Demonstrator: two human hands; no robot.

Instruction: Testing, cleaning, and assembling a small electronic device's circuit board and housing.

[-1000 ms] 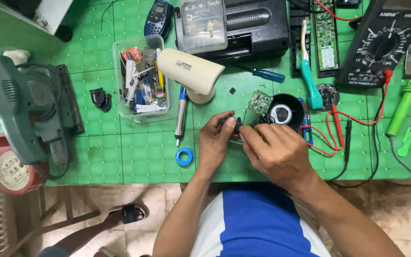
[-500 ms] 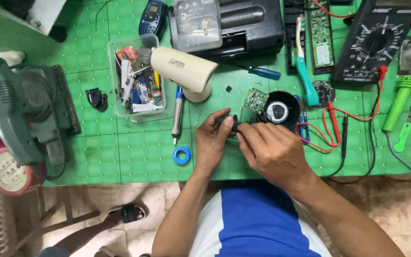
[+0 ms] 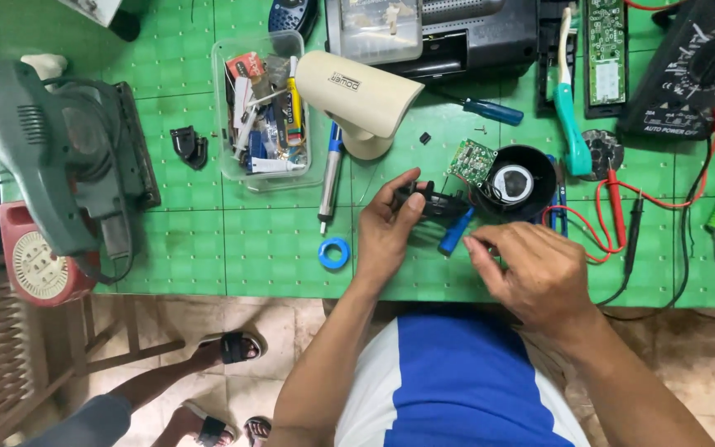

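Green gridded table (image 3: pixel 208 248); blue tape ring (image 3: pixel 334 252); cream housing (image 3: pixel 357 91); black part (image 3: pixel 432 203).

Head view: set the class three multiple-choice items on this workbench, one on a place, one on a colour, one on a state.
1. Where does the blue ring lie?
A. On the green mat, left of the left hand
B. Inside the clear box
C. On the floor

2. What colour are the pliers' handles?
A. Red
B. Teal
C. Black

3. What is the left hand doing?
A. Resting flat on the mat
B. Holding the black part
C. Gripping the sander

Key:
1 A: the ring sits on the mat, just left of the left hand and outside the clear box.
2 B: both handles are teal.
3 B: its fingers close round the black part, while the right hand is beside it; the sander lies untouched at far left.
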